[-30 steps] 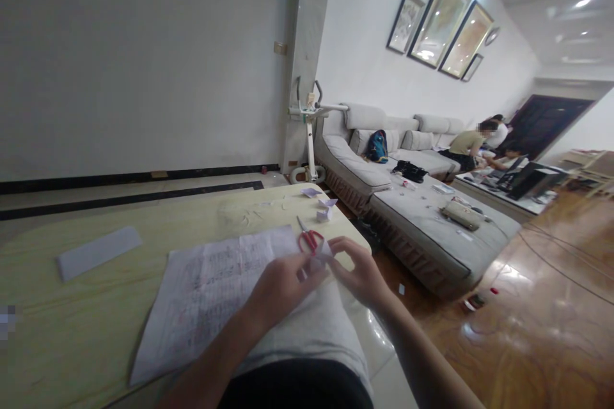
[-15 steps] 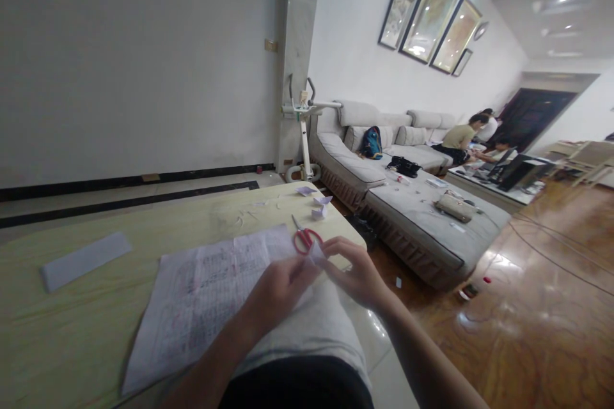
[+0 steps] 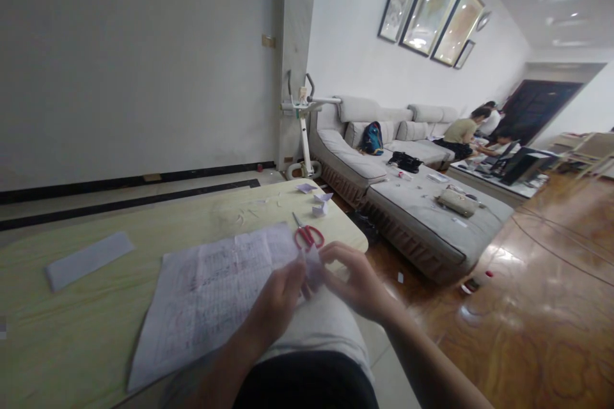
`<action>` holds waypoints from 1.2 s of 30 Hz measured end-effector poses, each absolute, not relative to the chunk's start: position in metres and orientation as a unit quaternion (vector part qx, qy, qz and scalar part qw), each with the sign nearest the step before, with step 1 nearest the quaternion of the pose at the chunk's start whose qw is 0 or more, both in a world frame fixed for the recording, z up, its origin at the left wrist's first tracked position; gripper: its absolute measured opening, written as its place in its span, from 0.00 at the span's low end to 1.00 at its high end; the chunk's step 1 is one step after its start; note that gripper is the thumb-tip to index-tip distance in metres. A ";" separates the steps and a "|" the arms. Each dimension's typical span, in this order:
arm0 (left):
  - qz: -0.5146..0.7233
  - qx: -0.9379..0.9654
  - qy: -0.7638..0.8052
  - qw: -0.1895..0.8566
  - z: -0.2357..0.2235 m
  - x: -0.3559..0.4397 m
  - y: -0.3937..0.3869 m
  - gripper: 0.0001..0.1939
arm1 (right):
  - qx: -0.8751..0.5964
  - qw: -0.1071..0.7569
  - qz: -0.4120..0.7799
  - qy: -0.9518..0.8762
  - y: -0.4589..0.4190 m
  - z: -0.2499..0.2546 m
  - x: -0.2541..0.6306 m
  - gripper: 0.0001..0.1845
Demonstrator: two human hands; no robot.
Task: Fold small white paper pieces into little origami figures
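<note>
Between my hands is a small folded piece of paper [image 3: 314, 265], held above my lap at the table's near right edge. My left hand [image 3: 283, 291] pinches its left side. Fingers of my right hand [image 3: 352, 275] close on its right side, the tips partly hidden. Just beyond the paper, red-handled scissors [image 3: 307, 233] lie on the table. A large printed sheet [image 3: 215, 294] with creases spreads out left of my hands. Several small folded paper pieces [image 3: 322, 204] sit near the table's far right corner.
On the left of the yellowish table [image 3: 86, 332] lies a folded white paper strip [image 3: 90, 259]. Thin paper scraps [image 3: 244, 214] are scattered toward the back. Past the table stand a grey sofa [image 3: 422, 217] and an exercise bike [image 3: 303, 134]. People [image 3: 463, 131] sit farther off.
My hands have drawn slightly apart, and more of the small folded paper shows between them. The view has shifted a little; the scissors and sheet lie as before.
</note>
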State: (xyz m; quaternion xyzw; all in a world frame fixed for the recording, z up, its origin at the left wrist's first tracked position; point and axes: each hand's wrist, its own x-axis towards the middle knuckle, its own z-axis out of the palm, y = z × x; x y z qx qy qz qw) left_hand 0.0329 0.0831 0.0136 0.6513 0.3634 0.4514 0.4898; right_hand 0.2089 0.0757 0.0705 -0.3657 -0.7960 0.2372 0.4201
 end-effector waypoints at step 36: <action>0.450 0.560 0.470 0.512 0.011 0.024 0.056 0.37 | -0.468 0.395 0.297 -0.733 0.053 0.076 0.182 0.08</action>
